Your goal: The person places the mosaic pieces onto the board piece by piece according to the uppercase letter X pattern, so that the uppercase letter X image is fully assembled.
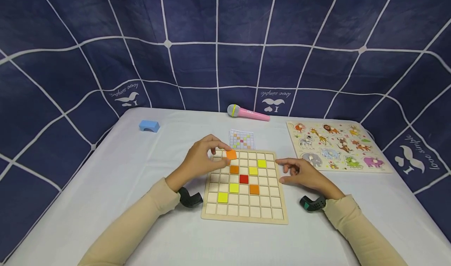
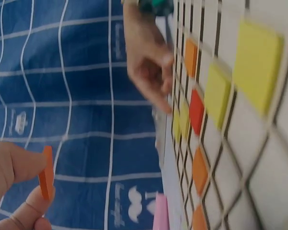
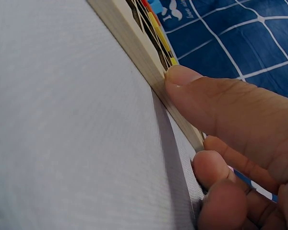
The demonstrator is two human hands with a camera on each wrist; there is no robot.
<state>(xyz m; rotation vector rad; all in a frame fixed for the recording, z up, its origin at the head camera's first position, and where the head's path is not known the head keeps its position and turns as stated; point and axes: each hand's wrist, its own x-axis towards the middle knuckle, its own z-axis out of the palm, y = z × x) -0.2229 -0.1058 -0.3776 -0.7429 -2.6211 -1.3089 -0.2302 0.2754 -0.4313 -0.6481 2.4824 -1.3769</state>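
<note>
A wooden grid board (image 1: 244, 220) lies on the white table, with yellow, red and orange tiles among its pale squares. My left hand (image 1: 202, 156) pinches an orange tile (image 2: 47, 172) between thumb and fingertip, raised over the board's far left part. Another orange tile (image 2: 199, 218), on the board, shows at the bottom of the left wrist view; in the head view my fingers partly hide that area. My right hand (image 1: 299, 173) is at the board's right side, thumb (image 3: 182, 79) touching the rim and forefinger reaching toward the far corner; its other fingers curl loosely.
Just beyond the board lies a card (image 1: 242, 139) printed with a coloured grid. Farther back is a pink toy microphone (image 1: 251, 114). An animal puzzle board (image 1: 338, 145) lies at the right, a blue arch block (image 1: 149, 126) at the far left. Dark blue cloth hangs behind the table.
</note>
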